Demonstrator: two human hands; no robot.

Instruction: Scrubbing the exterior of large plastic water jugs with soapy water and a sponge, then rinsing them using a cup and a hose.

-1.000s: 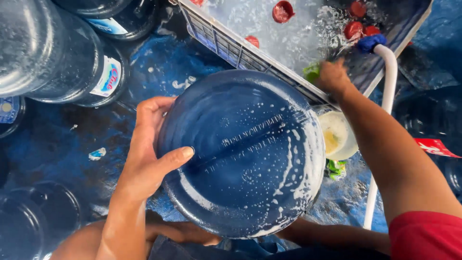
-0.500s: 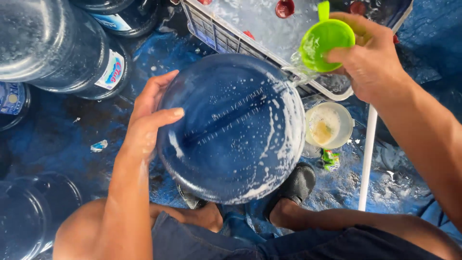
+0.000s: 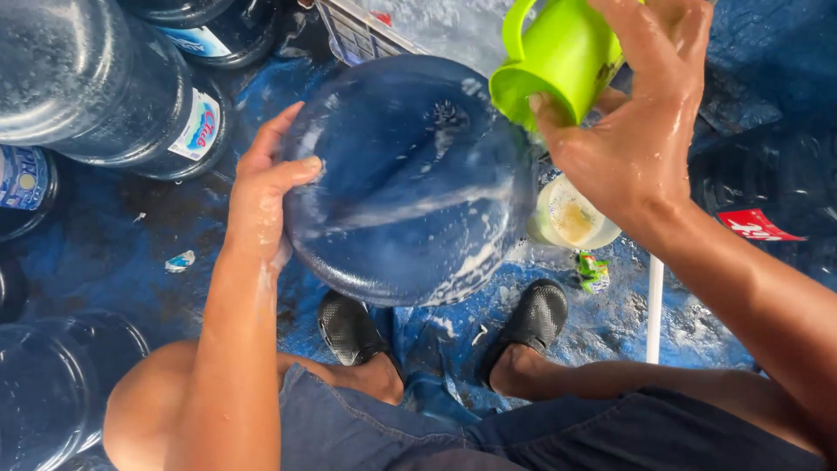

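A large blue water jug (image 3: 410, 183) stands upside down in front of me, its round bottom wet and streaked with soap foam. My left hand (image 3: 270, 187) grips its left rim, thumb over the edge. My right hand (image 3: 632, 122) holds a lime-green plastic mug (image 3: 558, 61) tilted above the jug's upper right, and water runs across the jug's bottom. My two feet in black clogs (image 3: 532, 318) rest on the wet blue floor below the jug.
Several more blue water jugs (image 3: 96, 78) crowd the left side and lower left corner. A grey crate (image 3: 357, 35) with water sits behind the jug. A small white bowl (image 3: 571, 222), a green sponge (image 3: 595, 269) and a white pipe (image 3: 654, 305) lie at right.
My right hand lifted the green mug out of the crate and brought it over the jug, tipping it. The jug's foam has partly washed away. My left hand stayed on the rim.
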